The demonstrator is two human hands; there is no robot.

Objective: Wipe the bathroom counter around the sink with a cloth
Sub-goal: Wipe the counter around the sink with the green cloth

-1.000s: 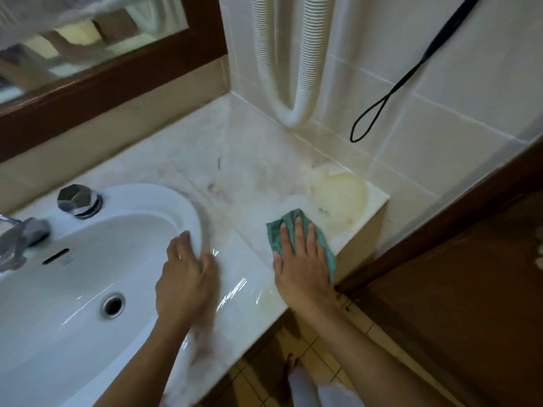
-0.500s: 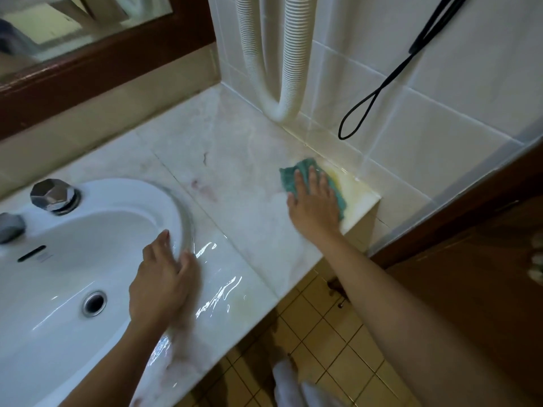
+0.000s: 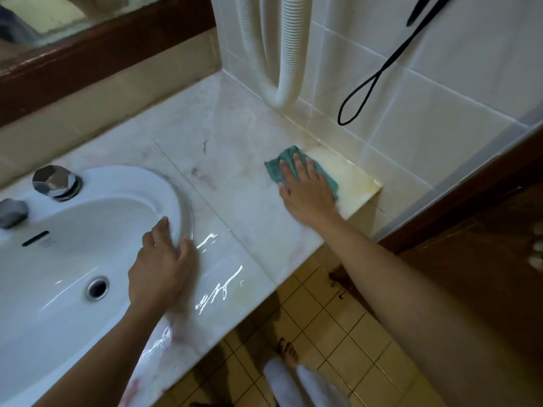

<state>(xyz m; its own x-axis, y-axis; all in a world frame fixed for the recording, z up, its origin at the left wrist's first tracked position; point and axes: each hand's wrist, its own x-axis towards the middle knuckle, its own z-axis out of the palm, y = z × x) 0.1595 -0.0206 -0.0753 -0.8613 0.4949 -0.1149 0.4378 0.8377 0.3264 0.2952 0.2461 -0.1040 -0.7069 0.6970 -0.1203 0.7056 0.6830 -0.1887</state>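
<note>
Right hand (image 3: 307,190) lies flat on the cloth (image 3: 296,167), fingers slightly apart, pressing it to the counter (image 3: 235,160) at 3 o'clock from the sink (image 3: 73,259). Left hand (image 3: 163,267), fingers together, rests on the sink's rim.

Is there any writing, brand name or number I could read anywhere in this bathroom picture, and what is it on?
None can be read.
There is a faint grey mark on the sink just below its overflow slot; it may be a maker's mark, but it is too small and blurred to read.
The tap knob, green cloth, counter, wall tiles and white hose show no lettering.
</note>
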